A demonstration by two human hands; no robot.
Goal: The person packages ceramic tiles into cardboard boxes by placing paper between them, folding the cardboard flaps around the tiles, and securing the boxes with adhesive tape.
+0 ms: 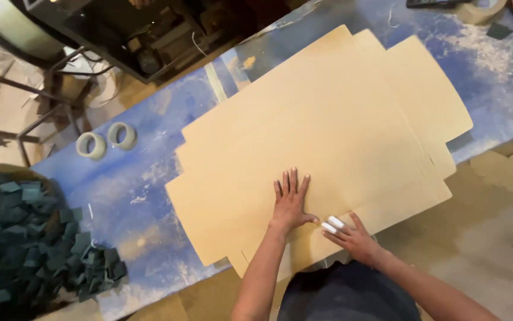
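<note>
- While the head view looks down, the left hand (290, 205) lies flat, fingers spread, pressing the flat cardboard sheet (322, 142) on the blue worktable (149, 172).
- Right hand (354, 238), two fingertips taped white, rests open on the sheet's near edge, gripping nothing.
- Two tape rolls (106, 140) sit well left; dark green foam pieces (24, 238) fill a bin.

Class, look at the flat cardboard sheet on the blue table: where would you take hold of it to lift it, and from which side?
Probably the near edge of the cardboard sheet, from the person's side. It overhangs the table there, so fingers can slip underneath; elsewhere it lies flat. The left hand presses it flat and the right hand rests near that edge.
</note>
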